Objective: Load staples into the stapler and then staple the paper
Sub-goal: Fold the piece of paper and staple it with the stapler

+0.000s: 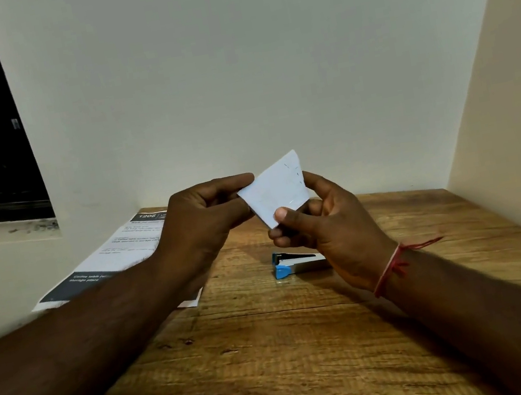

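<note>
Small white paper packet (pixel 277 191) raised above wooden table (pixel 279 350), pinched by left hand (pixel 202 228) and right hand (pixel 326 224) together, blue stapler (pixel 290 263) lying on table beneath, printed paper sheet (pixel 122 253) at left edge.

stapler (pixel 293 264) — blue, black | table (pixel 279 350) — brown woodgrain | wristband (pixel 390 268) — red

Bare forearms, no sleeves in view. Around the right wrist (pixel 391 270) a thin red thread band (pixel 388 271), loose ends trailing outward. Possibly a paler strand twisted in.
</note>
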